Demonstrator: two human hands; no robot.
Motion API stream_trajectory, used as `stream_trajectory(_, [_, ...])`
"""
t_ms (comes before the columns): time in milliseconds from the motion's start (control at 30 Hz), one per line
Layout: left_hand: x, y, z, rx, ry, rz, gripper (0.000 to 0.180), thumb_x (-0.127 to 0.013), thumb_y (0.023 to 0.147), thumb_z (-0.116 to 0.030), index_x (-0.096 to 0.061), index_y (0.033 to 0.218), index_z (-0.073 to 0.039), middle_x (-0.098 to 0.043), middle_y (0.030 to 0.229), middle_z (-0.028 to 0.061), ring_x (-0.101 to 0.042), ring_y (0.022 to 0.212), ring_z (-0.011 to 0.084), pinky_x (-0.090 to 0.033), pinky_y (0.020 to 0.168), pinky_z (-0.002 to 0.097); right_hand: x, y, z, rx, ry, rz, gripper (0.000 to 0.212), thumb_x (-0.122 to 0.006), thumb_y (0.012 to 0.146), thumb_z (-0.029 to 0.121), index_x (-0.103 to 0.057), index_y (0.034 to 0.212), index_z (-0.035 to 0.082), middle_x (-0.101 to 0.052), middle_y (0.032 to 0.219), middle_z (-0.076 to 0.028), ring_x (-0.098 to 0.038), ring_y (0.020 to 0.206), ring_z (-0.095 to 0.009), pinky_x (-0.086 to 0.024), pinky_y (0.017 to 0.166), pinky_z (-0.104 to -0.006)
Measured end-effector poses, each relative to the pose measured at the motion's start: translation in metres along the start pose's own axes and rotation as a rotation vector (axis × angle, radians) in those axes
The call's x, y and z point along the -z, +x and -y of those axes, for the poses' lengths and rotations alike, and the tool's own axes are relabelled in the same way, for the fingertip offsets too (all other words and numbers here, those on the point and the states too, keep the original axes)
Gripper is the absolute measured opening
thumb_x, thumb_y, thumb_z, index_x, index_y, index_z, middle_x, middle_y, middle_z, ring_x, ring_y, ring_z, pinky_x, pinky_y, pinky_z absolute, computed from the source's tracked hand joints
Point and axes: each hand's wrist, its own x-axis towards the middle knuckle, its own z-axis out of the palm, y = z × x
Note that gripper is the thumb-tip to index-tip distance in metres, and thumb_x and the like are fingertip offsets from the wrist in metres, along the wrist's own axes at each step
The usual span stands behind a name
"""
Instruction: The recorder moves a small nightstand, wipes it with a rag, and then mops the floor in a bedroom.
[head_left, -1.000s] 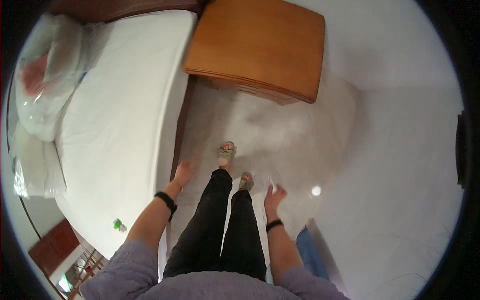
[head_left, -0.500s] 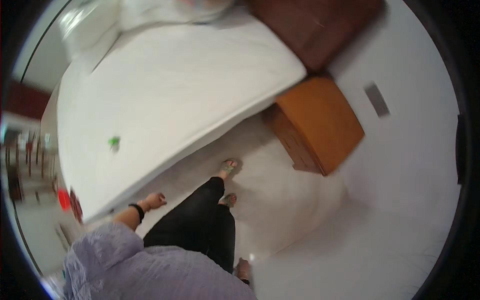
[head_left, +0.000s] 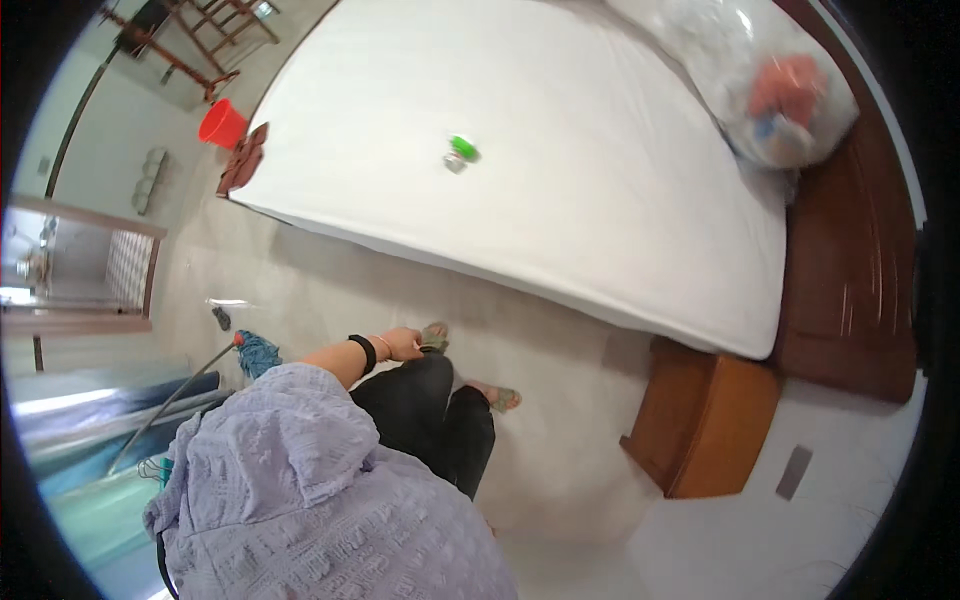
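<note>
My left hand (head_left: 405,344), with a black band on the wrist, hangs beside my thigh over the floor. Its fingers look loosely bent, and nothing shows in them. Of my right hand only a sliver of skin shows beyond my lilac sleeve and top; its fingers are hidden. The bed's white mattress (head_left: 560,190) lies in front of me. On it rest a small bright green item (head_left: 463,148) and a whitish one (head_left: 454,161) beside it, both too small to name. Neither hand touches them.
A wooden nightstand (head_left: 690,420) stands by the dark headboard (head_left: 850,270) at right. Stuffed clear plastic bags (head_left: 780,100) lie on the bed's far right. At left are a red bucket (head_left: 223,124), a brown bag-like item (head_left: 243,163), a blue mop (head_left: 258,353) and hanging cloths (head_left: 110,450).
My view has turned left, so the bed and nightstand now sit lower and further right. The mop and hanging cloths have come into view. My left hand still hangs at my side.
</note>
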Motion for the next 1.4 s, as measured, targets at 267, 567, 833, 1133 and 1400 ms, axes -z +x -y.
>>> stream_trajectory(267, [0.036, -0.073, 0.13, 0.063, -0.339, -0.306, 0.039, -0.066, 0.075, -0.031, -0.061, 0.102, -0.004, -0.066, 0.087, 0.0172, -0.062, 0.087, 0.0344, -0.048, 0.08, 0.0424, -0.042, 0.005, 0.036, 0.445, -0.815, 0.201, 0.021, -0.054, 0.087, 0.023, -0.054, 0.088, 0.002, -0.049, 0.071, -0.004, -0.047, 0.062, -0.015, -0.044, 0.052, -0.0303])
stream_trajectory(567, [-0.002, -0.199, 0.277, 0.649, -0.668, -0.695, 0.038, -0.069, 0.074, -0.025, -0.06, 0.103, -0.002, -0.067, 0.089, 0.0161, -0.064, 0.085, 0.0302, -0.05, 0.076, 0.0391, -0.1, 0.072, 0.237, 0.399, -0.298, 0.152, 0.02, -0.058, 0.086, 0.022, -0.057, 0.09, 0.003, -0.053, 0.072, -0.003, -0.054, 0.065, -0.014, -0.049, 0.051, -0.0284])
stream_trajectory(833, [-0.072, -0.201, 0.324, 0.793, -0.976, -0.581, 0.052, -0.073, 0.071, -0.03, -0.056, 0.113, -0.004, -0.063, 0.098, 0.0156, -0.061, 0.089, 0.0289, -0.048, 0.081, 0.0379, -0.183, 0.047, 0.313, 0.466, -0.439, 0.286, 0.018, -0.057, 0.089, 0.022, -0.057, 0.088, 0.005, -0.056, 0.075, -0.003, -0.056, 0.066, -0.013, -0.052, 0.056, -0.028])
stream_trajectory(1133, [0.257, -0.099, 0.52, 0.61, -0.038, -1.486, 0.077, -0.081, 0.06, -0.024, -0.046, 0.128, -0.019, -0.046, 0.125, 0.0183, -0.038, 0.118, 0.0389, -0.034, 0.098, 0.0491, -0.32, -0.005, 0.318, 0.287, -0.388, 0.254, 0.018, -0.058, 0.089, 0.022, -0.058, 0.092, 0.005, -0.058, 0.076, -0.004, -0.058, 0.069, -0.013, -0.053, 0.058, -0.0289])
stream_trajectory(1400, [0.391, 0.0, 0.606, 0.645, -0.099, -0.914, 0.077, -0.073, 0.074, -0.035, -0.037, 0.135, -0.005, -0.045, 0.134, 0.0156, -0.045, 0.121, 0.031, -0.038, 0.101, 0.037, -0.403, -0.085, 0.336, 0.511, -0.558, 0.327, 0.022, -0.057, 0.09, 0.022, -0.059, 0.098, 0.001, -0.062, 0.083, -0.008, -0.059, 0.071, -0.013, -0.05, 0.066, -0.0281])
